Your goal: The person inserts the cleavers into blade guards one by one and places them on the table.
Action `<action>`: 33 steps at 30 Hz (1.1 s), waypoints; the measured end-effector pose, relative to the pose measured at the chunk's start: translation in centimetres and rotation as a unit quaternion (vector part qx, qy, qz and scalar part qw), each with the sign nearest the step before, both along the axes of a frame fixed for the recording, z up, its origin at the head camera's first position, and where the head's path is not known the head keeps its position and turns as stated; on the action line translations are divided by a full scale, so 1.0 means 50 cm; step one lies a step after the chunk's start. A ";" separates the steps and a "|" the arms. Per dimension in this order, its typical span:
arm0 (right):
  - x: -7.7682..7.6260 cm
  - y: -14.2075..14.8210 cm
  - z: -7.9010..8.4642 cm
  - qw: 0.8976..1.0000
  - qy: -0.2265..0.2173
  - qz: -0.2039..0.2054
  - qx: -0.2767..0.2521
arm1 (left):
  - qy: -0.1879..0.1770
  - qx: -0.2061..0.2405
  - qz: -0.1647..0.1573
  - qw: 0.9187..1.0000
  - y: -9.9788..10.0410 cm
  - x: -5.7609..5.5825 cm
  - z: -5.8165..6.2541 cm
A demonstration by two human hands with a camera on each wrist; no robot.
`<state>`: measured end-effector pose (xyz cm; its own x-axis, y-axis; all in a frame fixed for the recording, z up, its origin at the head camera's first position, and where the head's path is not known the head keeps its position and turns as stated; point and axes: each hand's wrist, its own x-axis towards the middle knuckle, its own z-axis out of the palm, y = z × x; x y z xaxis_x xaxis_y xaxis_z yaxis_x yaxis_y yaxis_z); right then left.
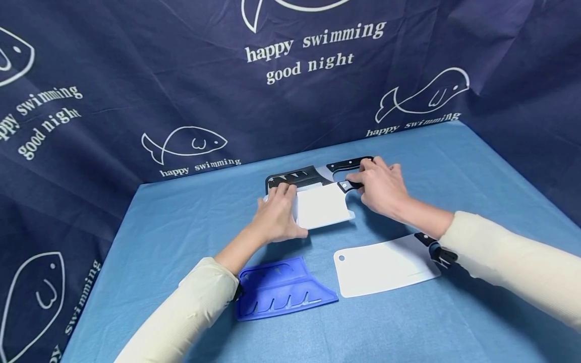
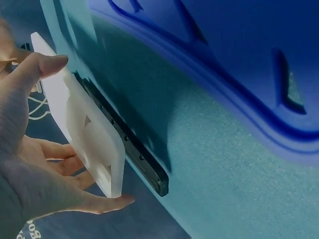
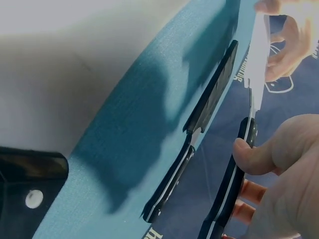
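Observation:
My left hand [image 1: 277, 216] grips the left end of a white blade guard [image 1: 323, 205], thumb on one edge and fingers on the other. In the left wrist view, the guard [image 2: 92, 127] is held up over the cloth. My right hand [image 1: 383, 185] holds a knife by its black riveted handle [image 3: 230, 191], the thumb lying along it. The knife's blade is mostly hidden in the white guard. Behind both hands lies another knife with a black handle [image 1: 349, 164], its blade inside a black guard [image 1: 294, 177].
On the blue tablecloth [image 1: 190, 222], an empty blue blade guard [image 1: 288, 291] lies by the left forearm. To its right is a cleaver with a bare broad blade [image 1: 386, 267], its handle partly covered by the right sleeve. A dark printed curtain [image 1: 190, 101] hangs behind.

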<state>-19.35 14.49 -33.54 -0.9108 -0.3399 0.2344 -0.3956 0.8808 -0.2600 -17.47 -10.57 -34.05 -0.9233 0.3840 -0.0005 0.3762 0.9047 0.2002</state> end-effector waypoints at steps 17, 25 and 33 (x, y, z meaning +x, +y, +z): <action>-0.016 -0.002 -0.018 0.997 -0.078 0.002 0.001 | -0.065 -0.006 0.008 0.998 0.004 -0.014 -0.033; -0.020 -0.007 -0.038 0.995 -0.102 0.008 0.009 | -0.099 -0.007 0.005 0.995 0.000 -0.010 -0.044; -0.019 -0.010 -0.051 0.992 -0.123 0.009 0.010 | -0.124 -0.009 -0.004 0.992 -0.003 -0.001 -0.048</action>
<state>-20.28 14.02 -36.07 -0.9336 -0.3583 -0.0012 -0.3374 0.8805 -0.3330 -17.53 -10.70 -36.43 -0.8907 0.3894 -0.2346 0.3250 0.9062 0.2705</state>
